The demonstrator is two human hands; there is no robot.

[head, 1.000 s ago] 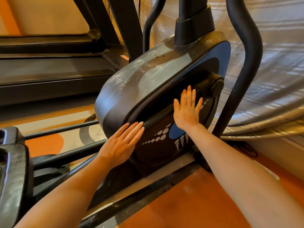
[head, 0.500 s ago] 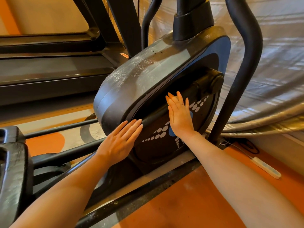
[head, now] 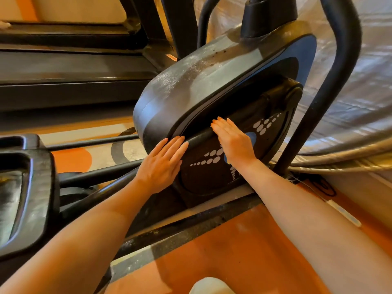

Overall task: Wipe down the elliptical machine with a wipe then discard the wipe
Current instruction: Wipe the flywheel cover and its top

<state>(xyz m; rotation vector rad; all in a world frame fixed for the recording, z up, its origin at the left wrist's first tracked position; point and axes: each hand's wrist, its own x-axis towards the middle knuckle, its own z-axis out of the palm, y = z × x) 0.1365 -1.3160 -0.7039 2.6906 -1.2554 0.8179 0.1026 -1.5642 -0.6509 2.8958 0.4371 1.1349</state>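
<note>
Two bare hands lie flat, fingers straight and together, on the elliptical's housing (head: 212, 85) at frame centre. The right hand (head: 234, 141) presses the dotted side disc (head: 212, 177); the left hand (head: 162, 164) rests just lower left, near its edge. No wipe is visible under either.

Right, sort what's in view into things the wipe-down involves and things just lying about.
Job:
dusty black-and-blue elliptical flywheel housing
left hand, flat on it
right hand, flat on it
No wipe visible.

Lying about:
black treadmill
silver plastic sheeting
white strip on orange floor
</note>
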